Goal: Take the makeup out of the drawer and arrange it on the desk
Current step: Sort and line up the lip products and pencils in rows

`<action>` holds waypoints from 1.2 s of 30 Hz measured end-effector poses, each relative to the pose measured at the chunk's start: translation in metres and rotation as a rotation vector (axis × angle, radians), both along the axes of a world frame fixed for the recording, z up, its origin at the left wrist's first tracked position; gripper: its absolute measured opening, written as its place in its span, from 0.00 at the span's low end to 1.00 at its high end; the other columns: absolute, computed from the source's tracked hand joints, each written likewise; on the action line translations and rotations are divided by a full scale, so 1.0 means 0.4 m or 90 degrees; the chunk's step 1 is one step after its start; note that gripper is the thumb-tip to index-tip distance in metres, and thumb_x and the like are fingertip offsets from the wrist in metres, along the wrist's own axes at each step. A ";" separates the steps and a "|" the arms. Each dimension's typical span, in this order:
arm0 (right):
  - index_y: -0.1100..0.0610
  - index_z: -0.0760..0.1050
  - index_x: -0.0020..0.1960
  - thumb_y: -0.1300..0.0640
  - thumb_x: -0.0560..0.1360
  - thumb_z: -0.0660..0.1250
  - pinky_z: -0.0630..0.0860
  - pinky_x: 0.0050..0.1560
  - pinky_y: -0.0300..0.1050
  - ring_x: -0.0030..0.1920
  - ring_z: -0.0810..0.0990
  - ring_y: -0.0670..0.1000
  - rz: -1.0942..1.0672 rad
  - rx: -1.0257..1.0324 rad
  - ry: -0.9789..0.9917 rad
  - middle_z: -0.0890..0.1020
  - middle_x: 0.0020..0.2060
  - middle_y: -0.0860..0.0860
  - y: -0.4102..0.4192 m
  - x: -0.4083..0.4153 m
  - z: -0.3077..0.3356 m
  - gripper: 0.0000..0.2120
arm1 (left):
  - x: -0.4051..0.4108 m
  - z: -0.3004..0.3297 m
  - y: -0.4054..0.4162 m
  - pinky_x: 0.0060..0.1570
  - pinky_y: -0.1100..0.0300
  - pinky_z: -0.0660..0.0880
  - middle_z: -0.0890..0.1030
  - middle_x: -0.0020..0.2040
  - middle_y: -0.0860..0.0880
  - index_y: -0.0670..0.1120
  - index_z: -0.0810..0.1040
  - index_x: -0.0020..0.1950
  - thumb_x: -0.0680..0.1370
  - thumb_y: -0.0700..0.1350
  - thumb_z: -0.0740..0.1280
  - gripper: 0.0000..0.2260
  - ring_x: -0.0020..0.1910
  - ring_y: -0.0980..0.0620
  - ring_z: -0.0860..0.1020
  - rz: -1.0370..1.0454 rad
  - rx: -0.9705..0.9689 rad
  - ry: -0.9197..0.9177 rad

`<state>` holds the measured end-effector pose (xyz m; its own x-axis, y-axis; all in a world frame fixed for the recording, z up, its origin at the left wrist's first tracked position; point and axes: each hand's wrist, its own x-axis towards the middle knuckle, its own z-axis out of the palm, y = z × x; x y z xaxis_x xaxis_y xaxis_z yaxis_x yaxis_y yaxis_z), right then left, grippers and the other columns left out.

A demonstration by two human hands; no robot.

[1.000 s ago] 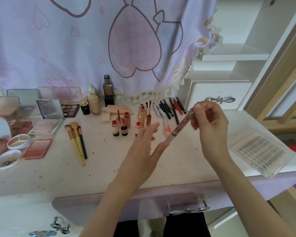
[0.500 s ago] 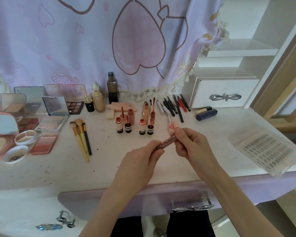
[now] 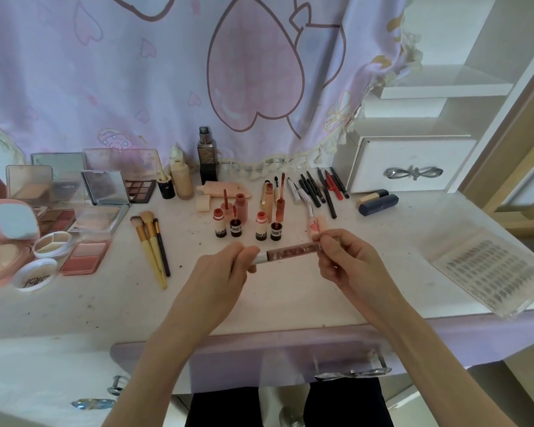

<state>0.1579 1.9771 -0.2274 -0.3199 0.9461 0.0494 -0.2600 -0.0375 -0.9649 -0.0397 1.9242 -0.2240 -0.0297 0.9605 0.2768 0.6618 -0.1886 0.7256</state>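
I hold a slim lip gloss tube [image 3: 290, 253] with brown glittery contents level above the desk [image 3: 290, 303]. My left hand [image 3: 222, 272] pinches its silver cap end. My right hand [image 3: 349, 260] grips the other end. Behind the tube stand several small lip tints [image 3: 247, 226] with black bases, some with wands out. Pencils and liners [image 3: 321, 189] lie in a row at the back. Three brushes [image 3: 153, 241] lie to the left. The lavender drawer front [image 3: 290, 359] sits below the desk edge, under my arms.
Open palettes and compacts [image 3: 84, 211] crowd the left side. Foundation bottles [image 3: 195, 171] stand at the back. A navy and gold tube [image 3: 378, 201] lies by a white drawer box [image 3: 413, 161]. A clear lash tray [image 3: 490, 269] rests at the right edge.
My right hand brought the tube down from a raised, slanted hold to a level one. My left hand, open a second ago, has closed on the cap end.
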 end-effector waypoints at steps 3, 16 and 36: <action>0.63 0.77 0.46 0.63 0.74 0.63 0.67 0.27 0.37 0.28 0.70 0.48 -0.002 -0.005 -0.020 0.75 0.27 0.52 0.001 -0.001 -0.003 0.05 | -0.017 0.007 -0.004 0.33 0.69 0.70 0.74 0.32 0.52 0.61 0.66 0.46 0.75 0.54 0.62 0.04 0.29 0.60 0.72 -0.030 -0.003 -0.014; 0.62 0.75 0.47 0.68 0.75 0.62 0.75 0.33 0.39 0.33 0.78 0.51 0.067 0.007 -0.095 0.81 0.32 0.54 0.003 -0.012 0.006 0.04 | -0.060 0.012 -0.014 0.34 0.74 0.70 0.73 0.32 0.54 0.60 0.66 0.45 0.74 0.46 0.67 0.12 0.31 0.64 0.73 -0.057 0.009 0.026; 0.47 0.71 0.48 0.61 0.75 0.66 0.64 0.47 0.22 0.45 0.72 0.35 0.023 0.420 -0.573 0.73 0.43 0.39 0.021 -0.001 -0.004 0.09 | -0.083 0.008 0.009 0.34 0.68 0.66 0.71 0.37 0.57 0.55 0.71 0.43 0.74 0.52 0.63 0.03 0.34 0.57 0.71 -0.007 0.068 0.168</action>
<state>0.1574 1.9854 -0.2291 -0.5185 0.8096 0.2752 0.5347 0.5581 -0.6346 -0.0727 1.9277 -0.2207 0.0662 0.9254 0.3732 0.8227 -0.2623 0.5044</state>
